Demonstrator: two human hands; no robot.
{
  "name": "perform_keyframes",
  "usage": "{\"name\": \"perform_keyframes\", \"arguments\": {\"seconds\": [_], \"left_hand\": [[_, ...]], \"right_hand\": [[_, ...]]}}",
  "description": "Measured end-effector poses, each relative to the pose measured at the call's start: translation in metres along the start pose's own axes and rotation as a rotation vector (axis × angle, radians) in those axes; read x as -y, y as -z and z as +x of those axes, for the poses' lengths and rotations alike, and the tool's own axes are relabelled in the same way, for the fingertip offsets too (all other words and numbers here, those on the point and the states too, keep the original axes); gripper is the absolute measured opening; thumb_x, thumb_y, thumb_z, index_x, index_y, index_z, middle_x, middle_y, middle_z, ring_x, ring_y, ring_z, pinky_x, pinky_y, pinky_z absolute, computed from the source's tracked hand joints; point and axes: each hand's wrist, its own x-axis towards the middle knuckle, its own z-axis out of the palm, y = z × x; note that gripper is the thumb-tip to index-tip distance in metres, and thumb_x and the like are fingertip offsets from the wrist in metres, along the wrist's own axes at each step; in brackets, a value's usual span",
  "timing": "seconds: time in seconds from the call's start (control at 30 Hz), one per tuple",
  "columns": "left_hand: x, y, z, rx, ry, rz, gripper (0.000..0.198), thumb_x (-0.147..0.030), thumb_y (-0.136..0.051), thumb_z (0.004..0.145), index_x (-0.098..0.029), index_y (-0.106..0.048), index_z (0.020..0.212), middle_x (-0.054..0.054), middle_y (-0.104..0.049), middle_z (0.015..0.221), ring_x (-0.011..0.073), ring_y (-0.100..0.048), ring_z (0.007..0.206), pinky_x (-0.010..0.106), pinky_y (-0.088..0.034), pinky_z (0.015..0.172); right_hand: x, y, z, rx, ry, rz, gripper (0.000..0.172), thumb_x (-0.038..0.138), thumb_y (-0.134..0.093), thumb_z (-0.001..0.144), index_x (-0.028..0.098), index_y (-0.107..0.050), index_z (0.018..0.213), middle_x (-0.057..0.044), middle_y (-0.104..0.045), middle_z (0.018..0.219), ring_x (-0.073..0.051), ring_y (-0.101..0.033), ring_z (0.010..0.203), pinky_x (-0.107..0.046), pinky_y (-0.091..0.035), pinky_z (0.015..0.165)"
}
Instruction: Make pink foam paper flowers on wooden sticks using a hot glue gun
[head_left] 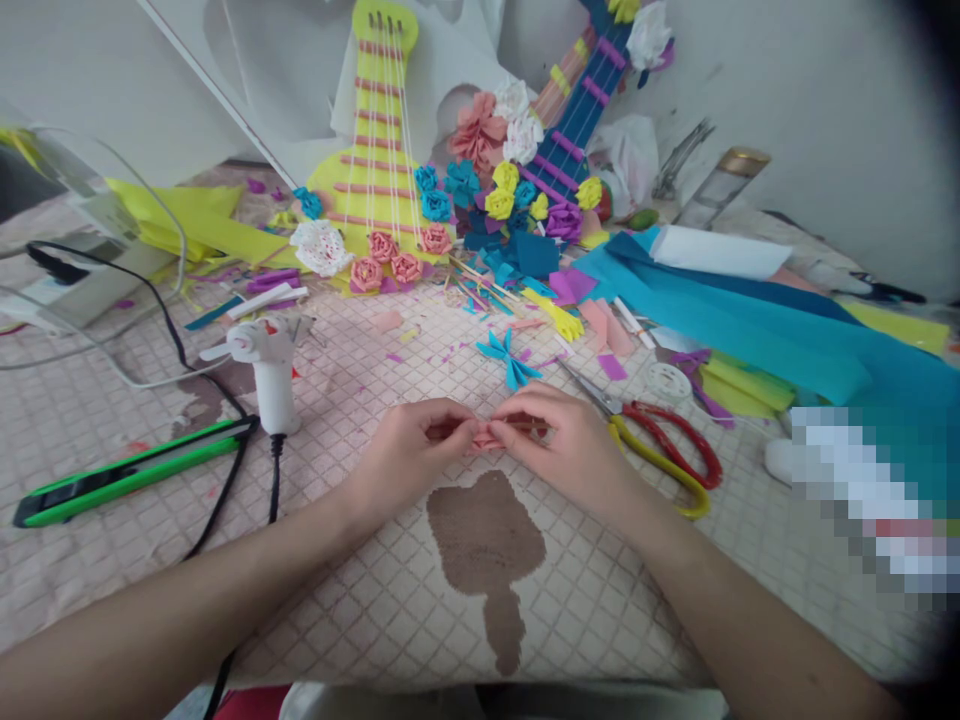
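"What is lying at the far left?"
"A green cutter (135, 474) is lying there, with a white glue gun (274, 392) resting to its right."
"And the hands?"
"The left hand (409, 450) is pinching a small pink piece (486, 438) between thumb and fingers. That piece is sitting between both hands; the right hand (574, 445) is pinching its other side."
"Further right?"
"Red-and-yellow scissors (616, 406) are lying just beside the right hand."

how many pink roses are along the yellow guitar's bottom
4: left rose, upper middle rose, lower middle rose and right rose. Others may be hidden.
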Motion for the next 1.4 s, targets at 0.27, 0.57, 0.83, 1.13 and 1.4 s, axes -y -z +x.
{"name": "perform_keyframes", "arguments": {"seconds": [0.27, 0.57, 0.83, 1.13, 1.4], "left_hand": [[-0.0049, 0.0007, -0.0011, 0.017, 0.025, -0.059, 0.021, -0.031, -0.053, 0.083, -0.015, -0.067, 0.083, 0.004, -0.072, 0.082, 0.0167, -0.066, 0.076, 0.027, -0.053, 0.070], [-0.0016, -0.0042, -0.0005, 0.011, -0.040, -0.033, 0.021, -0.027, -0.061, 0.077, -0.014, -0.066, 0.093, 0.006, -0.070, 0.090, 0.0160, -0.065, 0.079, 0.028, -0.055, 0.075], [0.0001, -0.0045, -0.0041, -0.042, -0.161, 0.061, 0.016, -0.024, -0.057, 0.080, -0.017, -0.067, 0.091, 0.002, -0.069, 0.081, 0.0122, -0.064, 0.074, 0.022, -0.055, 0.068], [0.0019, -0.0046, -0.0041, -0.066, -0.126, 0.015, 0.018, -0.025, -0.060, 0.079, -0.015, -0.064, 0.094, 0.004, -0.070, 0.085, 0.0133, -0.065, 0.077, 0.024, -0.056, 0.071], [-0.0014, -0.0042, -0.0047, -0.081, -0.089, -0.039, 0.017, -0.026, -0.063, 0.078, -0.014, -0.065, 0.090, 0.005, -0.071, 0.087, 0.0148, -0.067, 0.079, 0.027, -0.056, 0.074]], "right_hand": [[0.0019, -0.0011, -0.0007, -0.059, -0.034, -0.021, 0.006, 0.014, -0.060, 0.075, 0.019, -0.064, 0.075, -0.001, -0.060, 0.074, -0.011, -0.057, 0.067, -0.023, -0.046, 0.060], [0.0004, 0.0000, -0.0012, -0.075, -0.102, 0.048, 0.005, 0.016, -0.063, 0.073, 0.020, -0.065, 0.075, -0.001, -0.063, 0.075, -0.013, -0.058, 0.069, -0.024, -0.047, 0.061], [0.0002, 0.0020, -0.0014, -0.031, -0.147, 0.121, 0.005, 0.018, -0.062, 0.073, 0.020, -0.065, 0.077, -0.001, -0.064, 0.079, -0.013, -0.060, 0.072, -0.026, -0.048, 0.065], [-0.0009, 0.0028, -0.0019, -0.060, -0.121, 0.087, 0.005, 0.020, -0.061, 0.076, 0.020, -0.066, 0.078, -0.001, -0.065, 0.079, -0.012, -0.059, 0.073, -0.024, -0.045, 0.063], [0.0002, 0.0012, -0.0022, -0.094, -0.122, 0.070, 0.004, 0.021, -0.062, 0.075, 0.019, -0.066, 0.077, -0.001, -0.065, 0.079, -0.013, -0.060, 0.073, -0.025, -0.046, 0.065]]}}
